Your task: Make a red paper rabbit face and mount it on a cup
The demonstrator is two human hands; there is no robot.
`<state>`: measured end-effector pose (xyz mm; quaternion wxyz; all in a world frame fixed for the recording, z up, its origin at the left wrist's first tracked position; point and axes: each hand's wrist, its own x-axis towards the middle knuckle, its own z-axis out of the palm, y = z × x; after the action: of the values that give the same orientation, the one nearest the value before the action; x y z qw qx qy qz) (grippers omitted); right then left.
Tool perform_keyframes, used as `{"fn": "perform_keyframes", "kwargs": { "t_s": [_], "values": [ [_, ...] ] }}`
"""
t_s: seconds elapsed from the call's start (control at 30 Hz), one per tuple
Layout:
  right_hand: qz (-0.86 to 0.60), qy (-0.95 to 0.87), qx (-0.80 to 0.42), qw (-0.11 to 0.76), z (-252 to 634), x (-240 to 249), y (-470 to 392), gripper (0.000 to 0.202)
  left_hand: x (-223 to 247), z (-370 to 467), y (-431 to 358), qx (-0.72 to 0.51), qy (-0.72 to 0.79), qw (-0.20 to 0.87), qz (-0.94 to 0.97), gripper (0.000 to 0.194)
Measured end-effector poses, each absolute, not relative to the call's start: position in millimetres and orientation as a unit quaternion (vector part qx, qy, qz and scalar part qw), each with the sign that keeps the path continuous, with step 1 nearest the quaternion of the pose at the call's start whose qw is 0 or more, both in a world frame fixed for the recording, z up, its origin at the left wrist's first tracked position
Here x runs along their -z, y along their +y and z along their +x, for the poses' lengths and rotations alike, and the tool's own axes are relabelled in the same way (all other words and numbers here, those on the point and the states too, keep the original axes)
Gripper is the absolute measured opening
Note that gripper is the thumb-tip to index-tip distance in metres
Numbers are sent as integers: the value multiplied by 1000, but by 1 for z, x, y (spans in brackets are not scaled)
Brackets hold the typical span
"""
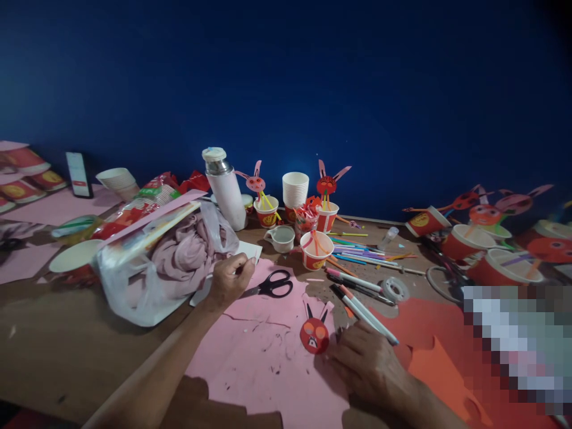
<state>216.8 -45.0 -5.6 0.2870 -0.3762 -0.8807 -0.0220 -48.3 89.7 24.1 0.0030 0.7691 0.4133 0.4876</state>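
A red paper rabbit face (pixel 314 337) with dark ears, orange eyes and a drawn mouth is over a pink paper sheet (pixel 250 366) covered in dark marks. At its right edge, my right hand (pixel 373 360) has bent fingers closed at the rim; the fingertips are partly hidden. My left hand (pixel 232 277) is curled into a loose fist above the sheet's upper left part, and whatever is inside it cannot be made out. Black-handled scissors (pixel 274 285) lie just right of that hand, their blades running toward it. White paper (pixel 249 250) lies behind the left hand.
Several markers (pixel 360 304) and a tape roll (pixel 395 289) lie right of centre. Behind stand a white flask (pixel 226 196), stacked paper cups (pixel 295 187) and cups with paper rabbit faces. A plastic bag (pixel 134 286) is at left, orange paper (pixel 440 375) at right.
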Motion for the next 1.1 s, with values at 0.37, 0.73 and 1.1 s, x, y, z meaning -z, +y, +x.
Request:
{"fn": "perform_keyframes", "kwargs": {
  "t_s": [0.37,0.73,1.1],
  "values": [
    [-403,-876,30,263,220,0,-42,27,-21,-44,87,-476,412,18,777,37],
    [-408,-871,40,270,226,3,-41,23,-19,-38,82,-453,418,34,786,39],
    [-413,-870,39,265,228,5,-39,23,-20,-35,80,-440,412,46,796,36]
  ]
}}
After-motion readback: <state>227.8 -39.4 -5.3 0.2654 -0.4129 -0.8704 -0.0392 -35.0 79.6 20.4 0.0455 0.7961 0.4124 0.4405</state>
